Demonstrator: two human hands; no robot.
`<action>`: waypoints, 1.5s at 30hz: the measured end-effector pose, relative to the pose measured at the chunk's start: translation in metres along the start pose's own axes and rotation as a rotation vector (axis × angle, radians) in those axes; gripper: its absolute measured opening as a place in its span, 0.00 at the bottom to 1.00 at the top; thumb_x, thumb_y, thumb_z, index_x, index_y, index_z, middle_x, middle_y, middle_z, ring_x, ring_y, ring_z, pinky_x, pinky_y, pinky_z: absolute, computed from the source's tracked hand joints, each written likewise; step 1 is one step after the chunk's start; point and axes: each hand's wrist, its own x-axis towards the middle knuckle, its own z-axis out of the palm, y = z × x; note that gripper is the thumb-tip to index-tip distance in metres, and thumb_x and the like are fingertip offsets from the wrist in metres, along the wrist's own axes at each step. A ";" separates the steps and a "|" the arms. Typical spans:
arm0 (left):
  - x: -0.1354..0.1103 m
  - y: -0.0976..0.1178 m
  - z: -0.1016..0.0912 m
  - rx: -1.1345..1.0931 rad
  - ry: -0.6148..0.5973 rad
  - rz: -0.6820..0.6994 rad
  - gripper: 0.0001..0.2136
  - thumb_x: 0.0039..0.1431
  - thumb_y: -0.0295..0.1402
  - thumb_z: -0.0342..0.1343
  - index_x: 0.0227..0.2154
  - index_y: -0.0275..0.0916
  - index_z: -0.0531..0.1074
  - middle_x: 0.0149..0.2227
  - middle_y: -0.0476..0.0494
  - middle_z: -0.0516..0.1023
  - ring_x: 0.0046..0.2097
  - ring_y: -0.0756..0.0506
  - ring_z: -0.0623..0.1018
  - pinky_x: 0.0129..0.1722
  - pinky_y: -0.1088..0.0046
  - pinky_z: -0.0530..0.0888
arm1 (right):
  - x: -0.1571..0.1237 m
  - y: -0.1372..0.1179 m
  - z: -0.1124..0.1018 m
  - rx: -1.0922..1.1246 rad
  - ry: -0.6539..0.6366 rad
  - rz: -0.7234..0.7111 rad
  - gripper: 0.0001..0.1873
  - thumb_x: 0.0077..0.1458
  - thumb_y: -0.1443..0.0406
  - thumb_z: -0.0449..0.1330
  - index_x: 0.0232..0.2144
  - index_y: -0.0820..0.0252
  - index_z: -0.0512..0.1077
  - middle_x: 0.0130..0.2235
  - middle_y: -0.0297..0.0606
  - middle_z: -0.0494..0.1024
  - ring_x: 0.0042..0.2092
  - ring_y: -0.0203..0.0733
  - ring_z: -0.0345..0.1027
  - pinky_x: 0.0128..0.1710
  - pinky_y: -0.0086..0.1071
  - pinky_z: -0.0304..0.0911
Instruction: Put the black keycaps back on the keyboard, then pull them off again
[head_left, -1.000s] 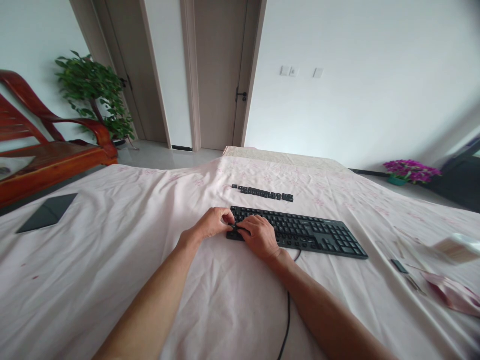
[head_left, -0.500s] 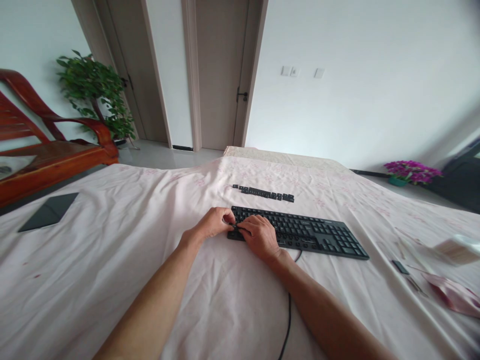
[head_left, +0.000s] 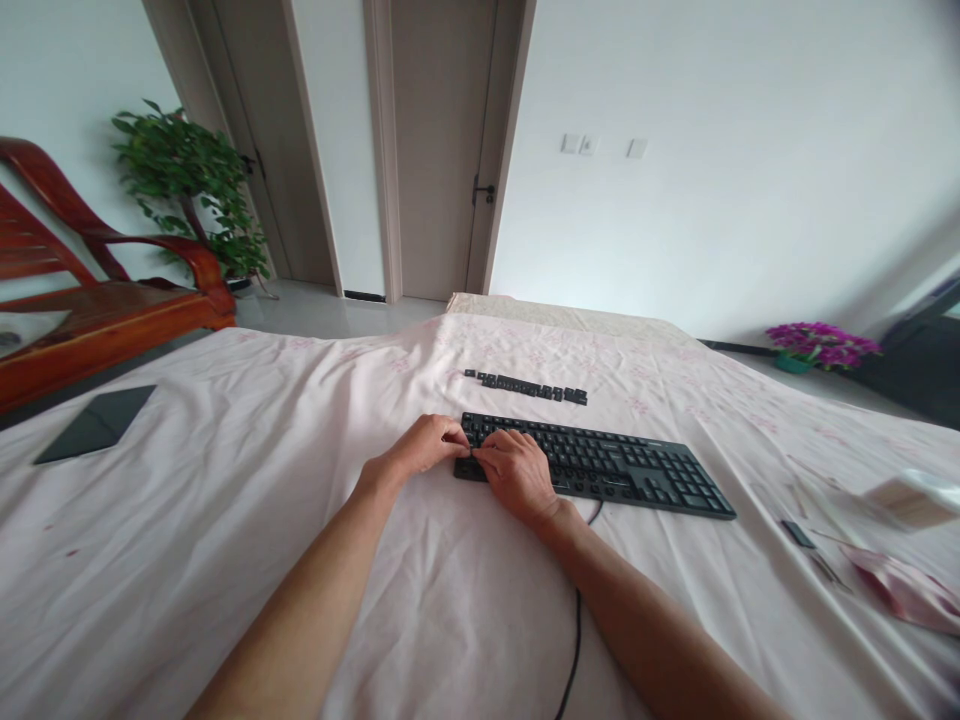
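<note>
Currently working with the left hand (head_left: 429, 445) and the right hand (head_left: 517, 468) at the left end of a black keyboard (head_left: 600, 455). Holding thumbs and fingertips close together over the keys, seemingly pinching, but showing too little there to tell any grasped piece. Working with the keyboard lying flat on a pale pink cloth (head_left: 420, 620), just nearer than a row of loose black keycaps (head_left: 525, 387), and with a cable (head_left: 578, 620) running beneath the right forearm.

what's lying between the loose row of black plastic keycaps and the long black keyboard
Only pale pink floral cloth: in the head view, a bare strip of it separates the row of black plastic keycaps from the long black keyboard.
</note>
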 end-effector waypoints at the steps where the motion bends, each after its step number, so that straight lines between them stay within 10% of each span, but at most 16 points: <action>1: 0.000 -0.001 0.001 -0.003 0.009 -0.010 0.06 0.46 0.32 0.59 0.28 0.38 0.78 0.30 0.48 0.79 0.33 0.47 0.76 0.34 0.74 0.69 | 0.000 -0.001 -0.001 -0.008 -0.004 -0.001 0.11 0.62 0.63 0.54 0.37 0.49 0.78 0.37 0.36 0.75 0.38 0.39 0.63 0.37 0.34 0.52; 20: 0.007 -0.024 0.017 -0.175 0.051 -0.224 0.10 0.42 0.35 0.60 0.28 0.35 0.75 0.26 0.49 0.74 0.28 0.50 0.71 0.27 0.76 0.65 | 0.003 -0.012 -0.011 -0.056 -0.127 -0.017 0.15 0.56 0.71 0.54 0.38 0.51 0.78 0.39 0.38 0.74 0.40 0.42 0.60 0.36 0.36 0.49; 30: 0.001 -0.020 0.013 -0.497 0.076 -0.264 0.17 0.50 0.47 0.57 0.29 0.34 0.69 0.25 0.49 0.72 0.27 0.51 0.70 0.30 0.74 0.66 | -0.004 -0.003 0.003 0.121 0.060 0.134 0.22 0.54 0.75 0.52 0.43 0.49 0.77 0.42 0.37 0.75 0.42 0.42 0.63 0.43 0.35 0.55; 45: 0.008 -0.035 0.021 -0.251 0.080 -0.324 0.21 0.39 0.36 0.65 0.38 0.36 0.68 0.31 0.49 0.73 0.32 0.48 0.73 0.31 0.75 0.67 | -0.003 -0.003 0.003 0.072 0.034 0.153 0.20 0.57 0.72 0.53 0.44 0.44 0.76 0.44 0.36 0.74 0.44 0.44 0.60 0.42 0.36 0.54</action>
